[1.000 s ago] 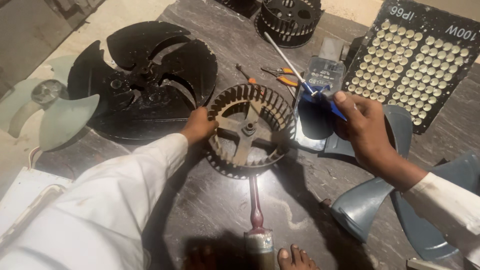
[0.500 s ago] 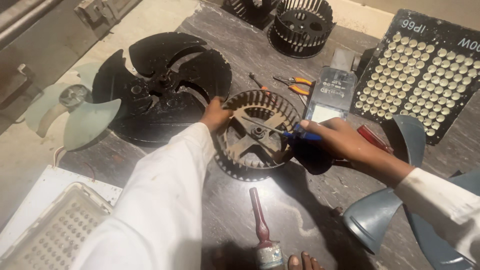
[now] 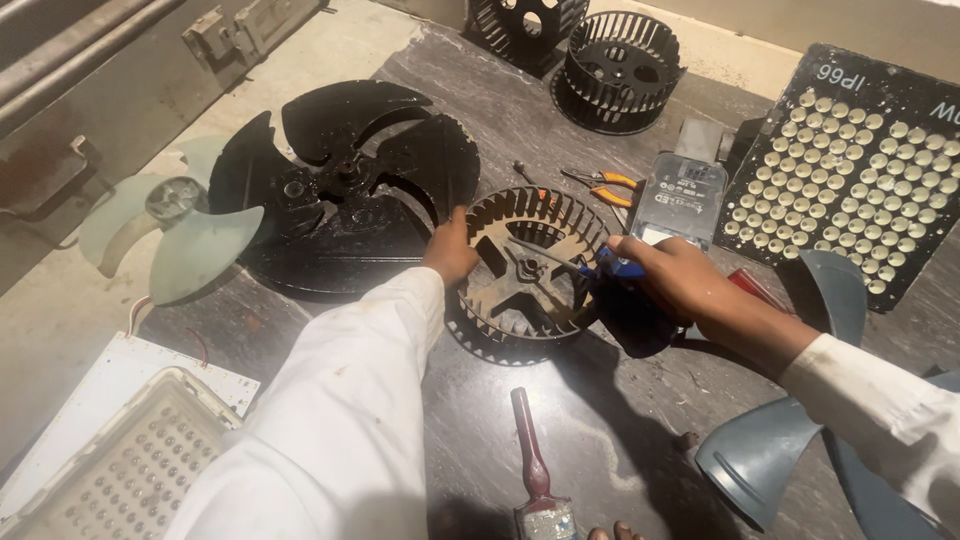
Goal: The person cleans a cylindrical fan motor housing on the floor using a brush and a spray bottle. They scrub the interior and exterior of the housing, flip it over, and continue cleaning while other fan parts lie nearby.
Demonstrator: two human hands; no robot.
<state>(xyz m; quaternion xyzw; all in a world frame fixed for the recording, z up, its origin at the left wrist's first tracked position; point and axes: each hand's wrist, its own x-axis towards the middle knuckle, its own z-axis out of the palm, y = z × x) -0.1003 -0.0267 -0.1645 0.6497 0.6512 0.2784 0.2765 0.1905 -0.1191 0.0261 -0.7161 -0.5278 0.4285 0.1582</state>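
Now L hand grip clamps blower wheel rim; R hand grip pinches screwdriver at hub.

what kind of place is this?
Likely a small repair workshop for fans and lights, working on the floor: dusty blower wheels, a black fan blade, LED floodlight panels, pliers and a paintbrush.

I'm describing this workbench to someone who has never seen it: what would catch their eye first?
At centre, a dusty drum-shaped blower wheel with slatted fins, steadied at its rim by the left hand while the right hand pokes a blue-handled screwdriver into its hub. Left of it lies a big black plastic fan blade; at upper right, a black lamp panel studded with pale round lenses.
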